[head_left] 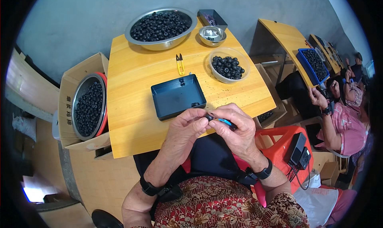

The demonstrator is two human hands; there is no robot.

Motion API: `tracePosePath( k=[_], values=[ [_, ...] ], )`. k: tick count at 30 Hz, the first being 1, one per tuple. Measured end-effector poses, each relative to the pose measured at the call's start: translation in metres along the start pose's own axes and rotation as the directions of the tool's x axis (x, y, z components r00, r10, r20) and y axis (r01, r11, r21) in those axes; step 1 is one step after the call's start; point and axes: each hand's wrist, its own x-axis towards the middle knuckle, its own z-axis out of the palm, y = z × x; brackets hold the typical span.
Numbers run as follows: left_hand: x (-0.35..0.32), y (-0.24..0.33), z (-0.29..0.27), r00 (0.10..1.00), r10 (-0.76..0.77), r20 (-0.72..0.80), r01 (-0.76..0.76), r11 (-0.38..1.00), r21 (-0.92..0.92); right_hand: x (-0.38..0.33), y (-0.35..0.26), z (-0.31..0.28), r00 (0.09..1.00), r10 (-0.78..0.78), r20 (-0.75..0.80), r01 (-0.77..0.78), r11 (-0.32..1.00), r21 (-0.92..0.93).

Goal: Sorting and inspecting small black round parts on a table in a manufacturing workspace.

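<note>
Close to the table's front edge, my left hand (184, 128) pinches a small round black part (208, 116) between thumb and fingers. My right hand (240, 133) is closed around a slim blue-and-black hand tool (226, 122), whose tip is hidden by the fingers near the part. Just beyond the hands lies a dark rectangular tray (175, 94) with a few black bits in it. Yellow thread snips (180, 64) rest behind the tray, blades pointing away. To the right stands a clear plastic tub (229, 78) holding several black round parts (227, 67).
A large steel bowl (167, 44) heaped with black parts stands at the table's back, beside a small steel bowl (212, 36) and a dark box (215, 18). At left, a cardboard box (85, 62) holds another full basin. A red stool (279, 142) and co-workers are at right.
</note>
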Motion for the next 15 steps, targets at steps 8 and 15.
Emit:
tracePosePath(
  k=[8, 15],
  values=[
    [-0.002, -0.001, -0.001, 0.999, 0.012, 0.047, -0.012, 1.000, 0.000, 0.001, -0.004, -0.006, 0.976, -0.216, 0.019, 0.215, 0.954, -0.208],
    [-0.004, 0.003, 0.008, 0.999, 0.034, -0.002, -0.034, 0.998, -0.052, -0.001, -0.007, -0.022, 0.941, -0.322, 0.103, 0.331, 0.816, -0.473]
  ],
)
